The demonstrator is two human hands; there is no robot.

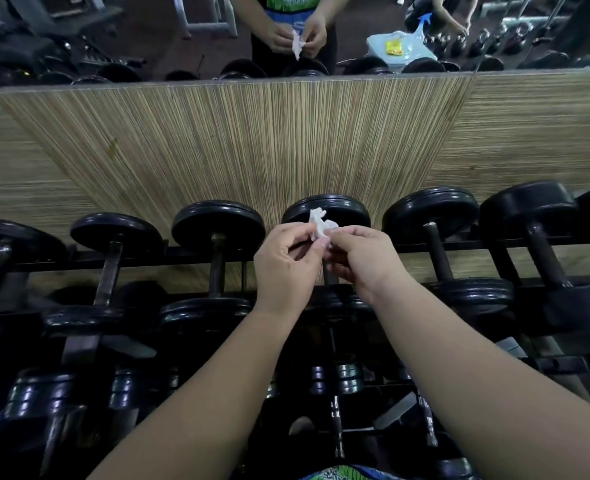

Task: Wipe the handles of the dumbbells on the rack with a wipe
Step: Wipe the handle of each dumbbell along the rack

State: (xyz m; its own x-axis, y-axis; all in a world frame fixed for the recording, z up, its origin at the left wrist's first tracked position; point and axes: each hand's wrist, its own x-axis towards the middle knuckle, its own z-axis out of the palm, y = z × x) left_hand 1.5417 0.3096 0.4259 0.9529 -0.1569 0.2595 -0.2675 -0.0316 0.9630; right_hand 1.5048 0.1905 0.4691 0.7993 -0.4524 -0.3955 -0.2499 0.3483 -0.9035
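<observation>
While both hover over the rack (196, 255), left hand (286, 265) & right hand (362, 258) pinch a crumpled wipe (318, 226) btwn fingertips.

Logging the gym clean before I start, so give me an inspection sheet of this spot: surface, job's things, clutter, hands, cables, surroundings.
Surface: black rack, two tiers showing.
Job's things: dumbbells in rows; crumpled white wipe held over them, not on a handle.
Clutter: bag, seen only in the mirror.
Hands: left hand and right hand both pinch the wipe.
Cables: nothing seen.
Surroundings: striped wall panel, mirror above.
</observation>
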